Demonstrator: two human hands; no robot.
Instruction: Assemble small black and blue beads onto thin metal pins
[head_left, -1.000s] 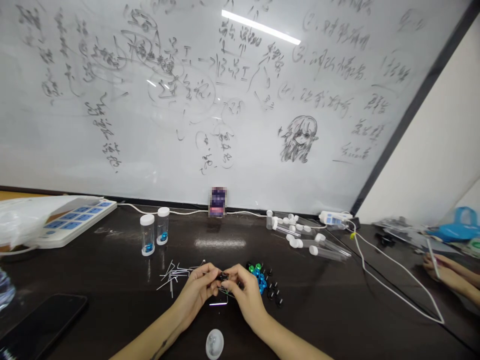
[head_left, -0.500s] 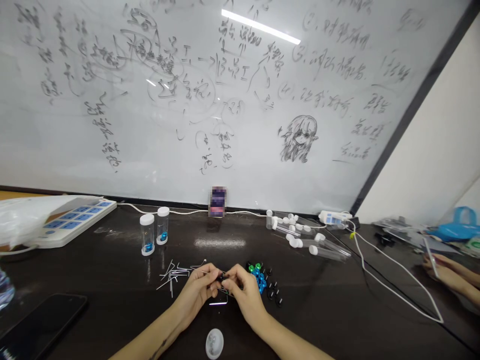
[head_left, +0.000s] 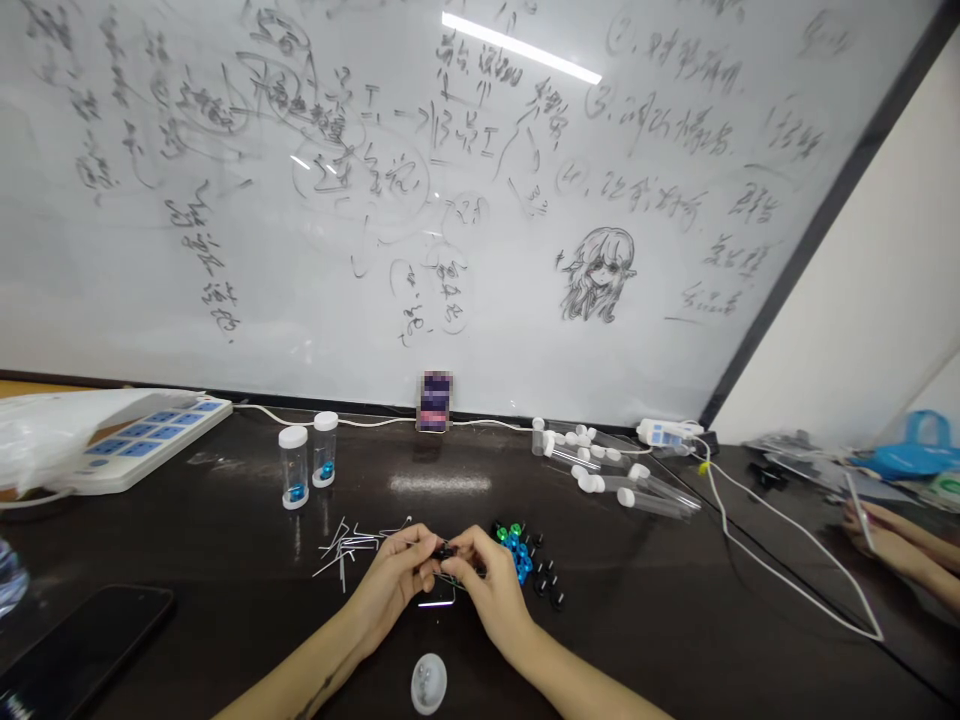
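My left hand (head_left: 397,572) and my right hand (head_left: 487,580) meet over the dark table, thumbs and fingertips pinched on a small black piece (head_left: 445,552); the fingers hide most of it, so its exact kind does not show. Below the fingertips lies an L-shaped hex key (head_left: 437,604). A pile of silver hex keys (head_left: 351,545) spreads left of my left hand. Close by my right hand are blue metal parts (head_left: 519,560), green ones (head_left: 515,530) and several black screws (head_left: 551,578) with silver shafts. Nearer to me sits a small round white dish (head_left: 429,684).
Two clear, white-capped tubes (head_left: 294,468) stand at left, blue pieces inside. More tubes (head_left: 600,465) lie at the back right. A power strip (head_left: 150,445), a dark phone (head_left: 86,650), a propped phone (head_left: 435,402) and a white cable (head_left: 795,575) are around. Another person's hands (head_left: 892,545) are far right.
Both hands stay in nearly the same place with the black piece between the fingertips. The view has shifted very slightly; nothing on the table has visibly moved.
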